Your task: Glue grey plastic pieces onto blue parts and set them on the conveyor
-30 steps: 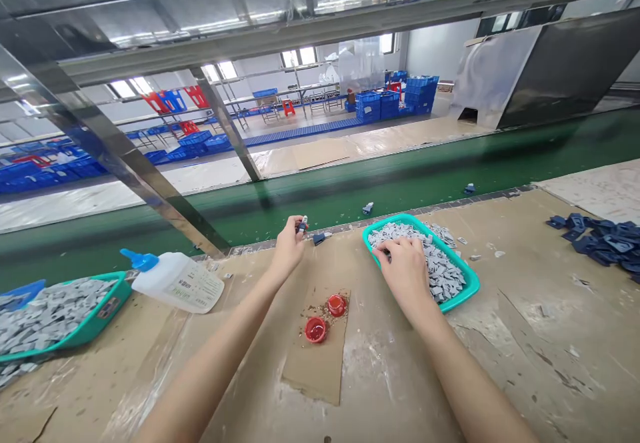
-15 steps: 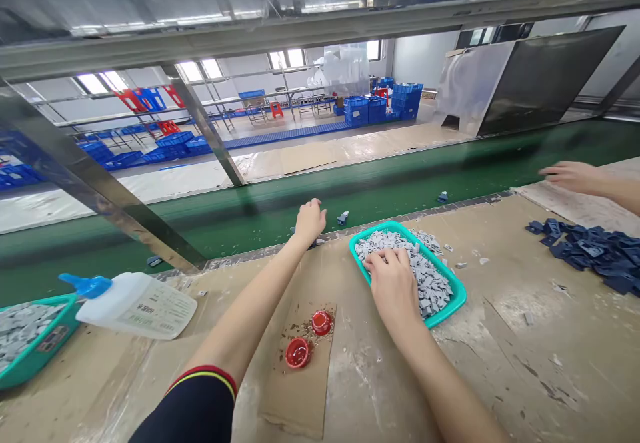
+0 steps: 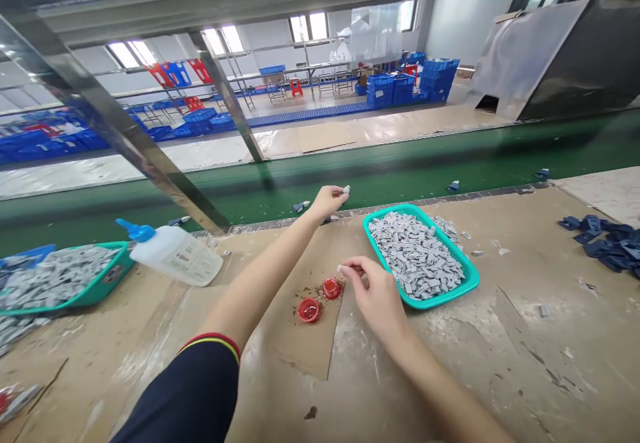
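Note:
My left hand reaches over the green conveyor belt, its fingers pinched at a small plastic part with a light tip. Most of that part is hidden by the fingers. Between thumb and forefinger, my right hand pinches a small light grey piece. This hand is just right of a small red cup and beside a teal basket full of grey pieces. A second red cup, shiny inside, sits with the first on a stained cardboard strip.
A white bottle with a blue nozzle leans by another teal basket at left. Dark blue parts lie piled at right. Dark parts with light tips sit along the belt. A metal post rises at the belt's near edge.
My right hand has left the basket with a small grey piece and is now near the red cups. My left hand now pinches at a part over the belt. A co-worker's hand at right is gone from view.

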The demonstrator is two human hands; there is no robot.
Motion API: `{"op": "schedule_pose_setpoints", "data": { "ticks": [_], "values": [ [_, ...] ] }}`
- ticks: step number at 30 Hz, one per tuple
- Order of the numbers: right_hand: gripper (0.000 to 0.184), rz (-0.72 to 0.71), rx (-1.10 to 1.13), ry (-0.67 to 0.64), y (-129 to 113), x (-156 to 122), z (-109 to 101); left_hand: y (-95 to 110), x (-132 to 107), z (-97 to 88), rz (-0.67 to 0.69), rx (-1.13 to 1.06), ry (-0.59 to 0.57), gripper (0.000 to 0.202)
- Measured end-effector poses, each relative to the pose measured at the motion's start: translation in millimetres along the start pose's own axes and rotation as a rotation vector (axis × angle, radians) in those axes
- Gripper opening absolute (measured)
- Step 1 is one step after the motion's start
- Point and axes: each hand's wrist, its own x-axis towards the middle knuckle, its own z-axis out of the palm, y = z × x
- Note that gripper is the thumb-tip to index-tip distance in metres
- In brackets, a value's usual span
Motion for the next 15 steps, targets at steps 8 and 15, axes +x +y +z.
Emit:
{"op": "schedule_pose_setpoints", "data": {
  "ticks": [8,15],
  "values": [
    [0.018,0.298,0.175,-0.167,14.5,-3.3,13.7,17.2,-156.6,-77.9,-0.198,-0.652,0.039,0.034],
    [0.015,0.305,0.141,-0.173,19.8,-5.5,18.6,10.1,-237.3,-81.8,-0.413,-0.874,0.347,0.035]
  ]
}}
